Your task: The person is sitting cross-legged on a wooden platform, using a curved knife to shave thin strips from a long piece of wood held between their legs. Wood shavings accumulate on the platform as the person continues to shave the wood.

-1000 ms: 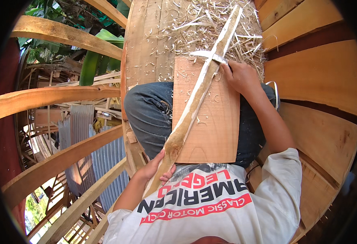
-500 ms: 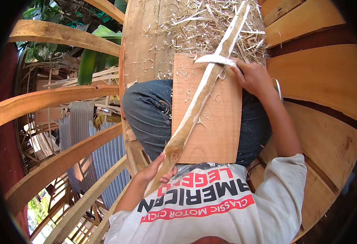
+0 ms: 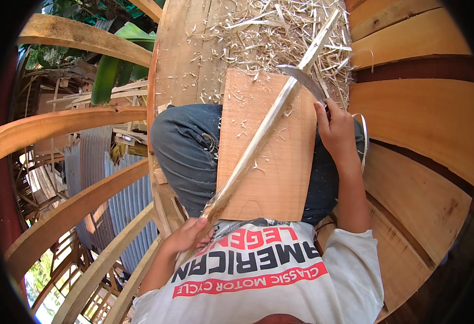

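A long, partly peeled wooden stick slants across my lap, pale along most of its visible side and browner at the near end. My left hand is closed around that near end, close to my shirt. In my right hand is a sickle with a curved metal blade; its handle is mostly hidden by my fingers. The blade crosses the upper part of the stick, its tip pointing left; whether it touches the wood I cannot tell. Beneath the stick, a flat wooden board rests over my legs.
Curly wood shavings cover the plank surface ahead, and a few lie on the board. Curved wooden slats run along the left, with corrugated metal sheets beyond them. Wide wooden planks rise on the right.
The stick has been turned about its length, so a narrower, paler side shows. The sickle has tilted, its tip higher and its handle lower, with my right hand slightly lower.
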{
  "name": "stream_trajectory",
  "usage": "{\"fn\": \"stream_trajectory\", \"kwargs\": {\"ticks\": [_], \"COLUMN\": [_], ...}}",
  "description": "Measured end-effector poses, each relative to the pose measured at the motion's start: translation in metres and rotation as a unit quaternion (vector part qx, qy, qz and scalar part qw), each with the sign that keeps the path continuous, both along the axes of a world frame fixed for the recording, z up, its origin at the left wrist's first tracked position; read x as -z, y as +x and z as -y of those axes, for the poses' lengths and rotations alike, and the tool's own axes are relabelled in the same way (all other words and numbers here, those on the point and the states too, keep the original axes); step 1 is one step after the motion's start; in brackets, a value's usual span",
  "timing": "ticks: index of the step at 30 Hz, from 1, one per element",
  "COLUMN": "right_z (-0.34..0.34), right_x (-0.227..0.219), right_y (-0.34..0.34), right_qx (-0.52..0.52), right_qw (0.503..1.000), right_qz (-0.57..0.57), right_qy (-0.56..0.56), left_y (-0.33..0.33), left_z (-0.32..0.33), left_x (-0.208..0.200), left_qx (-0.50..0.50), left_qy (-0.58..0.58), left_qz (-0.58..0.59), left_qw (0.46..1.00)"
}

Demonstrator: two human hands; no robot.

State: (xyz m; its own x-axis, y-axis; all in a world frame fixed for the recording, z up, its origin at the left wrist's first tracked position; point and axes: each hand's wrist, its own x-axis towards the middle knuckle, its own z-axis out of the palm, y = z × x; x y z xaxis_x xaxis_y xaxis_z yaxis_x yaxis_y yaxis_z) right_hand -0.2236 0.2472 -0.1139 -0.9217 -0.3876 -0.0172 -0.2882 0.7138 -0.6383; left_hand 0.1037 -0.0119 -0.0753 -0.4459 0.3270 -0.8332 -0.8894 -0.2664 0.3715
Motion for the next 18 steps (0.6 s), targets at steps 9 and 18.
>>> {"fn": "stream_trajectory", "kwargs": {"ticks": [9, 18], "right_z": [0.006, 0.003], "right_x": [-0.011, -0.002], "right_y": [0.049, 0.022], "right_qx": [-0.039, 0.028], "right_qw": [0.995, 0.993], "right_qz": [0.086, 0.022], "right_qy": [0.026, 0.112], "left_y": [0.022, 0.016], "left_z": [-0.002, 0.002], "left_x": [-0.002, 0.0], "left_qx": [0.048, 0.094], "left_qy": [-0.106, -0.126], "left_qz": [-0.072, -0.116], "left_qw": [0.991, 0.981]}}
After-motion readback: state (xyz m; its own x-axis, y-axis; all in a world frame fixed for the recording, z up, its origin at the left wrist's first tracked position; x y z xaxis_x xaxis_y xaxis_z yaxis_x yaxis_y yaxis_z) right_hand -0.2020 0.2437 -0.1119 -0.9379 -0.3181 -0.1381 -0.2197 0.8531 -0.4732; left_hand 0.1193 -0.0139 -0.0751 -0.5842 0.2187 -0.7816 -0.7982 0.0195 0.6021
